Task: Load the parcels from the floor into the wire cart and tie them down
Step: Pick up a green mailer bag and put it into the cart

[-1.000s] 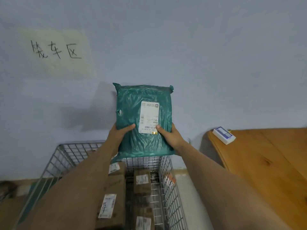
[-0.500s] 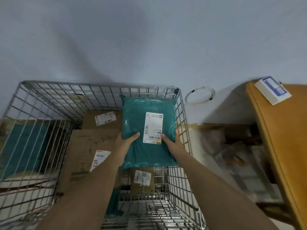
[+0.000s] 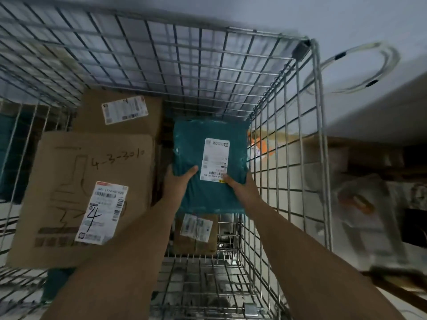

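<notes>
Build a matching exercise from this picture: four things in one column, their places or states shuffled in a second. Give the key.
1. teal parcel
2. box with handwriting
3. small box
4. coiled cable

A. outside the wire cart, by the wall
B. in the cart's left side
C. gripped by left hand and right hand
D. low in the cart, beneath the parcel

Pairs: 1-C, 2-B, 3-D, 4-A

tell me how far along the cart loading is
Done: a large box, a second box behind it and a small box lie in the wire cart. In hand: the left hand and right hand grip a teal parcel inside the cart, by its right wall. Left: setting it down, then tying down; nothing is tied yet. Parcels left on the floor cannot be told.
</notes>
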